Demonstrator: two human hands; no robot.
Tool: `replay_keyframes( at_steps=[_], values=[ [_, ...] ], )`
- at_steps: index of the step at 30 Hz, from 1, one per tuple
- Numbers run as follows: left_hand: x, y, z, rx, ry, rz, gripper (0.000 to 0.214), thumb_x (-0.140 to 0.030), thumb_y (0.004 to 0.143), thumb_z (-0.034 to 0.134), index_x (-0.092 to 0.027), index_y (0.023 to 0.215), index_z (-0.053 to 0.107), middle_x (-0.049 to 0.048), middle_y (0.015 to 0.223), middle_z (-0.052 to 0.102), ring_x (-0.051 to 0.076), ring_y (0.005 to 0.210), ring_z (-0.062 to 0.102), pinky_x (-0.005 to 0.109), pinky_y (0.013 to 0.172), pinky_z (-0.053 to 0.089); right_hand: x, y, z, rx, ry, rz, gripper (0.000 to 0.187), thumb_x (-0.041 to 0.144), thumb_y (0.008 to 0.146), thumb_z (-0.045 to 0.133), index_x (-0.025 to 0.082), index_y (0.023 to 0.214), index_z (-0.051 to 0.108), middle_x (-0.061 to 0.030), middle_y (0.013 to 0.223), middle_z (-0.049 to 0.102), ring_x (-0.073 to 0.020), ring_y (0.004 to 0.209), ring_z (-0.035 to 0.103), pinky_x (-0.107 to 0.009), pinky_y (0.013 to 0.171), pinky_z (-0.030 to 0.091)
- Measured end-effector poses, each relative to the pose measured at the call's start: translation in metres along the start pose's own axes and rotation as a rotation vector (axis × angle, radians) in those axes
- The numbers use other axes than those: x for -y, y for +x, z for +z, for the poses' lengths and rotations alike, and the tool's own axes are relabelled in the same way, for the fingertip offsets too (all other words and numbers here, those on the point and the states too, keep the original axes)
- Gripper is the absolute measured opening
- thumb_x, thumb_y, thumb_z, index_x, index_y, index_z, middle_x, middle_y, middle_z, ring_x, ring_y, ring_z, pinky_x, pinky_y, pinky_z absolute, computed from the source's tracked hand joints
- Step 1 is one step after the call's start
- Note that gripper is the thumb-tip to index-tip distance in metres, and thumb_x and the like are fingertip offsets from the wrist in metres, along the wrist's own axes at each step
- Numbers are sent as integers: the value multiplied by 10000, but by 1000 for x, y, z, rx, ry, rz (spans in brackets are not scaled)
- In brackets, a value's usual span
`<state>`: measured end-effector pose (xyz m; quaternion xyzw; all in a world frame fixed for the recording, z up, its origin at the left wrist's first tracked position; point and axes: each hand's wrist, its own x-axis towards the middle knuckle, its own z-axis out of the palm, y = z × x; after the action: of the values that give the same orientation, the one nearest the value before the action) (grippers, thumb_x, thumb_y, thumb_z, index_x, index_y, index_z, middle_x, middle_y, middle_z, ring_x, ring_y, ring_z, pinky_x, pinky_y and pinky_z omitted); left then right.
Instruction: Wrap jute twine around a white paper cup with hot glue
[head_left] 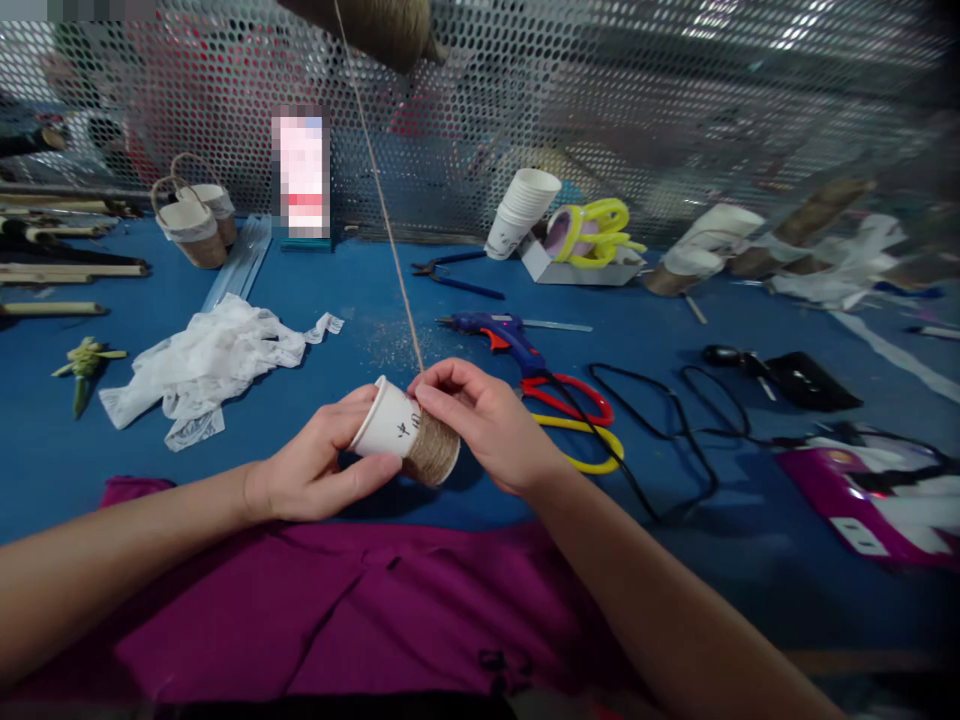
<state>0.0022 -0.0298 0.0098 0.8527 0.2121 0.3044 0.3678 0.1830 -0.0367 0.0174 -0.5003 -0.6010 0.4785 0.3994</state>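
Note:
My left hand (334, 455) is wrapped round a white paper cup (381, 428), which lies tilted with its mouth toward the upper left. Brown twine is wound in close rows round the lower part of the cup (433, 452), and dark printed characters show beside it. My right hand (484, 415) pinches the twine (397, 262) against the cup's side with thumb and fingers. From there the strand runs taut up to a large twine spool (375, 28) hanging at the top. The fingertips behind the cup are hidden.
Beyond my hands lie a blue glue gun (495, 328), pliers (457, 275) and red-and-yellow-handled scissors (574, 425). White lace (214, 365) is heaped at left, near finished twine-wrapped cups (196, 232). Stacked paper cups (525, 205) stand at the back; a black cord (675, 440) loops at right.

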Motion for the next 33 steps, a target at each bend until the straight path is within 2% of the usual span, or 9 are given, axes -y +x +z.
replay_keyframes(
  at_steps=[7,14,18,20,23,25,28,33],
  values=[
    [2,-1,-1,5,14,32,189,-173,824,381,-173,680,504,33,678,561,167,711,495,351,854,359,2,-3,3,43,24,42,128,310,777,530,193,764,480,29,732,498,-93,655,463,-239,608,383],
    [3,0,-1,-20,27,110,194,-157,825,363,-180,681,490,14,628,525,152,642,454,354,827,372,3,-2,2,131,26,167,166,342,796,499,176,805,498,17,752,497,-99,681,460,-238,604,374],
    [5,1,0,-35,23,191,151,-183,807,406,-154,689,495,33,665,544,151,674,462,349,816,374,3,0,0,136,-6,133,195,360,807,487,166,815,508,5,770,521,-107,716,480,-246,638,387],
    [5,0,2,-40,-10,83,132,-221,792,455,-136,711,515,35,694,532,148,686,453,324,757,389,3,-1,-1,126,-58,106,192,354,807,489,164,834,505,-5,794,534,-110,718,499,-255,645,402],
    [7,0,4,-50,-149,-302,218,-326,773,511,-112,808,533,23,723,498,131,663,438,257,612,384,2,-3,0,120,-177,78,200,350,795,510,166,870,491,-21,829,550,-119,698,523,-276,642,428],
    [8,1,6,-53,-292,-497,271,-357,755,526,-106,859,526,15,737,505,121,659,448,238,598,379,1,-4,1,114,-244,44,203,348,789,522,167,876,489,-33,848,559,-130,718,531,-294,671,440],
    [8,4,7,-71,-450,-602,250,-326,713,550,-107,832,531,2,722,523,110,651,461,233,621,377,-1,-3,4,100,-300,-3,194,337,783,529,168,872,493,-47,869,564,-143,767,530,-316,728,444],
    [7,7,8,-89,-532,-665,203,-254,643,565,-107,781,543,-12,684,519,98,613,452,235,610,369,-3,-3,7,73,-351,-4,222,336,762,552,166,891,492,-69,906,565,-160,803,536,-328,721,459]
  ],
)
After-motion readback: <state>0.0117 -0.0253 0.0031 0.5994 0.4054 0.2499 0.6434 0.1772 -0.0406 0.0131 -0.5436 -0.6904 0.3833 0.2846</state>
